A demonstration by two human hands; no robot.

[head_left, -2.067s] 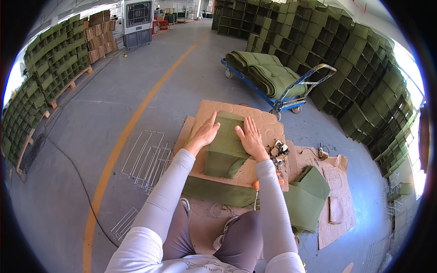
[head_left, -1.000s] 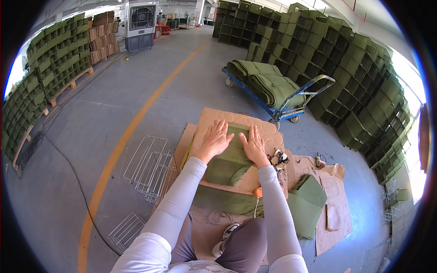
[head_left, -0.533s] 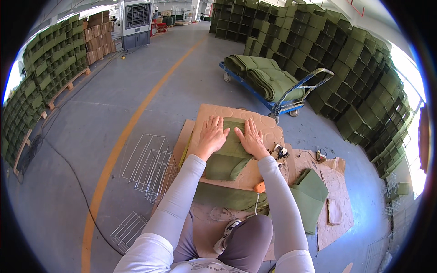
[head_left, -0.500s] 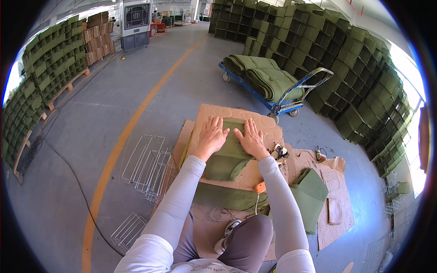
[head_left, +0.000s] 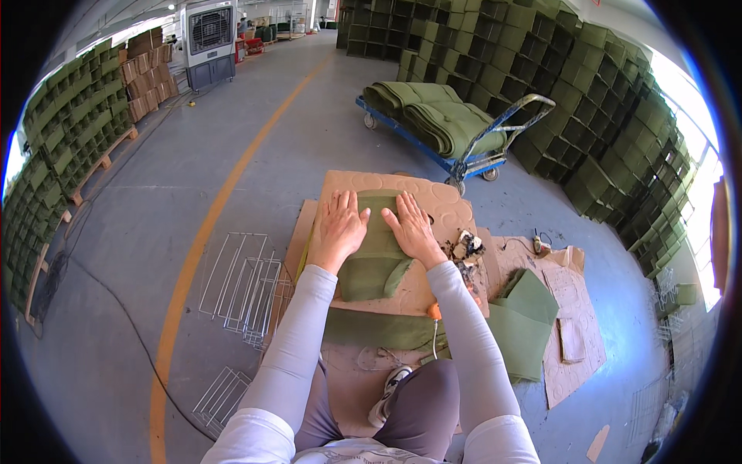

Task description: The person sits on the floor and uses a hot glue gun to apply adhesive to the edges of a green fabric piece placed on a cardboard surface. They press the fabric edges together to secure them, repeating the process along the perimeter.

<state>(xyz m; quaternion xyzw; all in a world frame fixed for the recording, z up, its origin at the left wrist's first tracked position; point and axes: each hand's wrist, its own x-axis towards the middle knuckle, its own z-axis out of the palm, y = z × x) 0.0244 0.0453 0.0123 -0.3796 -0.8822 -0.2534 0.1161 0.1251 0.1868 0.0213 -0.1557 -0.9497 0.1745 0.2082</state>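
A folded piece of green felt-like sheet [head_left: 369, 272] lies on the cardboard-topped work surface [head_left: 452, 207] before me. My left hand [head_left: 342, 230] rests flat on its left side, fingers stretched out and pointing away from me. On the right side lies my right hand [head_left: 412, 232], palm down with the fingers extended and the thumb toward the left. Both hands press on the sheet, and neither grips anything. Below my right hand an orange-handled tool [head_left: 433, 311] with a white cord is partly hidden by my forearm. Blackened white scraps [head_left: 468, 246] lie beside that hand.
Metal wire racks [head_left: 246, 290] lie on the floor at left. More green sheets [head_left: 522, 329] rest on cardboard at right. Beyond stands a blue trolley [head_left: 452, 161] loaded with folded green sheets. Stacked green boxes [head_left: 533, 85] line the right; an air cooler [head_left: 209, 42] stands far left.
Both hands stay flat on the green sheet, with only a slight shift. The whole view has moved a little, so the surroundings sit slightly further left and higher.
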